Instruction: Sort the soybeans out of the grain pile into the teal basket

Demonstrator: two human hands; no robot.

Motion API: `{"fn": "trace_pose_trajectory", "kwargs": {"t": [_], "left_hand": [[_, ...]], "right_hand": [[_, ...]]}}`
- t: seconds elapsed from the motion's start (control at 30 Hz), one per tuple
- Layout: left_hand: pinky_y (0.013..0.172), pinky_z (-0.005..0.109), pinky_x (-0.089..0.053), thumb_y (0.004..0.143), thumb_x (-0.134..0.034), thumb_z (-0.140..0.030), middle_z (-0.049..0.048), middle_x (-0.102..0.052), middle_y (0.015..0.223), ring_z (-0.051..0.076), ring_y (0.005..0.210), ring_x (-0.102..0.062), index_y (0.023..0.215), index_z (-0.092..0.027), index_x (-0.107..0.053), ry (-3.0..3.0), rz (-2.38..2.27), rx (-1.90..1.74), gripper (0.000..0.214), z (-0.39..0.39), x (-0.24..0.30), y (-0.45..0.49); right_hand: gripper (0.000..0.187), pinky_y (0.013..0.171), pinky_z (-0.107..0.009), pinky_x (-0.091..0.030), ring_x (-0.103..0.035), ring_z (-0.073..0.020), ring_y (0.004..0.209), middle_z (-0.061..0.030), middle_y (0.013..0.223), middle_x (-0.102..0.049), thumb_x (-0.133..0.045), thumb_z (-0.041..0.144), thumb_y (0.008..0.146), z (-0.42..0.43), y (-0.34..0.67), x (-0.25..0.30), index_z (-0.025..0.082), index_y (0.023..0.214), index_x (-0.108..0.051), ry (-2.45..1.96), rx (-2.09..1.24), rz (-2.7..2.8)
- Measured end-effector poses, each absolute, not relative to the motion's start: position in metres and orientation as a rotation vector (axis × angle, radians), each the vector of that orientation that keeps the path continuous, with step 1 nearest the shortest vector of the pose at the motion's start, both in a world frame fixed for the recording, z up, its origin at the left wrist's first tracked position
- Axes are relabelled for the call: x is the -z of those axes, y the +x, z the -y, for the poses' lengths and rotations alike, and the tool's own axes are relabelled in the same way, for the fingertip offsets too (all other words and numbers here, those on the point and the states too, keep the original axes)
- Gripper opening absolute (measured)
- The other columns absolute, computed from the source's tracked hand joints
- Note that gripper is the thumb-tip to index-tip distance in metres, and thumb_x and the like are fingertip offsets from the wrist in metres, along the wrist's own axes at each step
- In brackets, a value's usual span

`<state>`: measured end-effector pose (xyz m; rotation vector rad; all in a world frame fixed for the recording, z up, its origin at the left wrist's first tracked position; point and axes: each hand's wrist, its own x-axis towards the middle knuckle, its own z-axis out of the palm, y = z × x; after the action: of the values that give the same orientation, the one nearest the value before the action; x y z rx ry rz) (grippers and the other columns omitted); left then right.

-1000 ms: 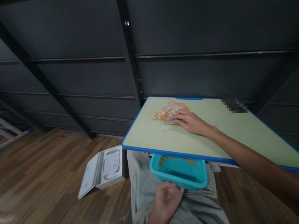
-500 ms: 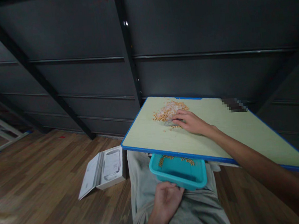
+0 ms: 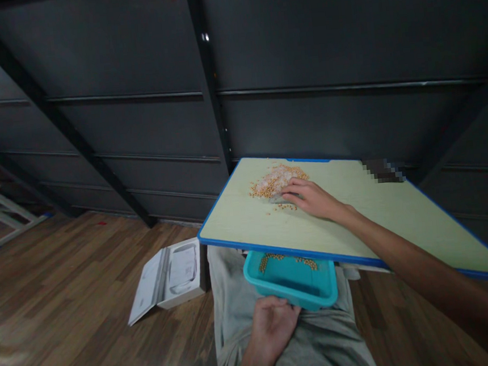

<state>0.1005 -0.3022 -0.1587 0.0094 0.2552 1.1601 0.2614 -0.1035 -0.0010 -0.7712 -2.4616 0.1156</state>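
On the small pale green tabletop (image 3: pixel 229 213), a loose pile of yellowish soybeans (image 3: pixel 264 190) is mixed with whitish, rice-like grains (image 3: pixel 283 172). My right hand (image 3: pixel 309 197) rests at the pile's near right side, its fingers closed on a small greyish flat piece (image 3: pixel 277 199) whose kind I cannot make out. A few soybeans lie apart on the near side of it. In my lap, partly beneath the table edge, sits a turquoise plastic basin (image 3: pixel 290 293) with soybeans along its far side. My left hand (image 3: pixel 273 323) grips its near edge, fingertips hidden underneath.
An open white box (image 3: pixel 187 273) with papers inside lies on the wooden floor (image 3: pixel 85 276) to the left. A blurred-out dark object (image 3: pixel 382 171) is at the table's far right corner. Behind the table rises a dark panelled wall (image 3: pixel 300 41).
The greyish piece under my right hand has shifted slightly toward the pile, uncovering more loose soybeans on its near side. My left hand and the basin stay in place.
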Motion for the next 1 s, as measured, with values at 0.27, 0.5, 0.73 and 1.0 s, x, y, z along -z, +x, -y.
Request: {"fn": "trace_pose_trajectory", "kwargs": {"t": [0.27,0.5,0.73,1.0], "left_hand": [[0.106,0.04,-0.038,0.058,-0.048,0.004,0.0014,-0.076,0.089,0.019,0.1,-0.066,0.102,-0.021,-0.066,-0.009,-0.249,-1.151,0.053,0.3051,0.1564,0.0995],[0.107,0.042,-0.037,0.057,-0.047,0.005,0.0,-0.075,0.078,0.018,0.09,-0.068,0.099,-0.021,-0.067,-0.005,-0.235,-1.155,0.052,0.3027,0.157,0.0999],[0.107,0.043,-0.036,0.059,-0.049,0.003,0.0013,-0.076,0.087,0.02,0.101,-0.065,0.1,-0.021,-0.066,0.008,-0.232,-1.156,0.051,0.3029,0.1585,0.1],[0.107,0.041,-0.037,0.059,-0.048,0.004,0.0004,-0.076,0.085,0.019,0.1,-0.066,0.097,-0.021,-0.067,0.002,-0.257,-1.163,0.049,0.3044,0.1532,0.0999]], "right_hand": [[0.027,0.085,-0.035,-0.046,-0.057,-0.0206,0.096,-0.0072,0.097,-0.061,-0.045,0.03,0.099,0.1031,0.2626,0.0018,0.023,0.113,-0.067,-0.759,-0.12,2.485],[0.027,0.083,-0.034,-0.045,-0.056,-0.0203,0.094,-0.007,0.096,-0.06,-0.044,0.031,0.099,0.1041,0.2622,0.0001,0.023,0.109,-0.067,-0.775,-0.116,2.513],[0.027,0.083,-0.034,-0.044,-0.055,-0.0202,0.093,-0.0071,0.097,-0.06,-0.043,0.032,0.099,0.1056,0.2618,-0.0007,0.023,0.108,-0.067,-0.789,-0.119,2.524],[0.027,0.081,-0.034,-0.044,-0.056,-0.0201,0.09,-0.0067,0.096,-0.061,-0.044,0.032,0.099,0.1065,0.2616,-0.0013,0.025,0.109,-0.068,-0.805,-0.129,2.508]]}}
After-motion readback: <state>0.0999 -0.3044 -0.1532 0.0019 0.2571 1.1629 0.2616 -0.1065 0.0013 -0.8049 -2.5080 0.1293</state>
